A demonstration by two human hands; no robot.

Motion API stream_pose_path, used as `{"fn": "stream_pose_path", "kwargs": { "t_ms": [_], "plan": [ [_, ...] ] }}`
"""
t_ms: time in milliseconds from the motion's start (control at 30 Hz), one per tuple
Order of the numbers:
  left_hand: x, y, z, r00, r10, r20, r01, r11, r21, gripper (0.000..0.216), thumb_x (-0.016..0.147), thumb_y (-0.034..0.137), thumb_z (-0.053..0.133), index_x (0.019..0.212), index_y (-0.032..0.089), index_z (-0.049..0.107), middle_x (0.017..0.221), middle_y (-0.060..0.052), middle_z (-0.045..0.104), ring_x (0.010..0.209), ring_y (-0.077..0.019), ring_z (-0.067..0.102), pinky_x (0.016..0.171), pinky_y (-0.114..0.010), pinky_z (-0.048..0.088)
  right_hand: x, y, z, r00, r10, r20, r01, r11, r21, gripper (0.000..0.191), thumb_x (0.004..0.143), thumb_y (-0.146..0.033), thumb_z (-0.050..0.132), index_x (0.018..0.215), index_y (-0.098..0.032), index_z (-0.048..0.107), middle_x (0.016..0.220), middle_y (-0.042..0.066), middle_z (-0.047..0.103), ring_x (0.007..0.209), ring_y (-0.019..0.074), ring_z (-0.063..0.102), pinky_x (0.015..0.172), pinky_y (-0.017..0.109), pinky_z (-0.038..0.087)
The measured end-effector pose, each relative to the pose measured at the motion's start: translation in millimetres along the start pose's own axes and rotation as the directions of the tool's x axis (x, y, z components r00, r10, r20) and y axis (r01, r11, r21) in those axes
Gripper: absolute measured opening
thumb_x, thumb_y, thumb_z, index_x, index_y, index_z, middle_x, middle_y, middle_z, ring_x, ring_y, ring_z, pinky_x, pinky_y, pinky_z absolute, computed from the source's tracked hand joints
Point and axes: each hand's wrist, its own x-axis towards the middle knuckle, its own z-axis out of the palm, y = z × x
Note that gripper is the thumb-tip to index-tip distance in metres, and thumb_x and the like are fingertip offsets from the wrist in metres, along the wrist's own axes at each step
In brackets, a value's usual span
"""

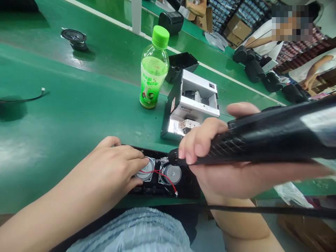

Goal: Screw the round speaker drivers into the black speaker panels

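My right hand is wrapped around a black electric screwdriver, whose tip points down at the black speaker panel near the table's front edge. Two round silver speaker drivers sit in the panel, joined by a thin red wire. My left hand rests on the panel's left end, fingers curled and pressing on the left driver.
A green bottle stands on the green table. Beside it lies a silver and black screw feeder box. A loose speaker sits far left. Another person and black parts are at the back right.
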Motion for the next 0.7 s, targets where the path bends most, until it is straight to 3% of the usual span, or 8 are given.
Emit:
{"fn": "stream_pose_path", "kwargs": {
  "t_ms": [100,267,467,700],
  "plan": [
    [-1.0,-0.7,0.7,1.000,0.002,-0.012,-0.002,1.000,-0.019,0.011,0.094,0.024,0.075,0.105,0.025,0.077,0.111,-0.001,0.085,0.091,-0.0248,0.078,0.083,-0.045,0.037,5.2,18.1,2.1,1.000,-0.011,0.013,0.010,0.999,0.051,0.068,0.089,-0.097,0.049,0.103,-0.032,0.065,0.058,-0.006,0.061,0.041,0.0162,0.052,0.037,0.032,0.045],
    [-1.3,-2.1,1.8,1.000,0.007,-0.025,-0.007,1.000,-0.027,0.010,0.095,0.025,0.074,0.104,0.025,0.077,0.110,-0.001,0.085,0.089,-0.0250,0.078,0.082,-0.045,0.037,8.8,28.7,3.6,0.999,-0.004,0.054,0.001,0.999,0.043,0.067,0.097,-0.093,0.034,0.104,-0.033,0.063,0.058,-0.006,0.058,0.041,0.0163,0.052,0.038,0.033,0.045],
    [-2.1,-3.0,3.3,0.999,0.019,-0.039,-0.020,1.000,-0.017,0.016,0.098,0.025,0.069,0.110,0.024,0.080,0.110,-0.002,0.085,0.088,-0.0252,0.078,0.082,-0.046,0.037,4.4,31.0,4.8,0.999,-0.015,0.039,0.016,1.000,-0.022,0.069,0.092,-0.097,0.037,0.107,-0.035,0.065,0.061,-0.007,0.057,0.044,0.0159,0.052,0.041,0.032,0.046],
    [-3.2,-3.6,6.0,0.998,0.029,-0.057,-0.030,1.000,-0.008,0.015,0.098,0.026,0.071,0.111,0.024,0.079,0.111,-0.002,0.085,0.089,-0.0258,0.078,0.083,-0.047,0.037,6.3,31.2,6.4,0.997,-0.021,0.075,0.019,0.999,0.026,0.067,0.087,-0.096,0.053,0.105,-0.033,0.070,0.058,-0.007,0.060,0.042,0.0157,0.053,0.040,0.031,0.046]
  ]
}}
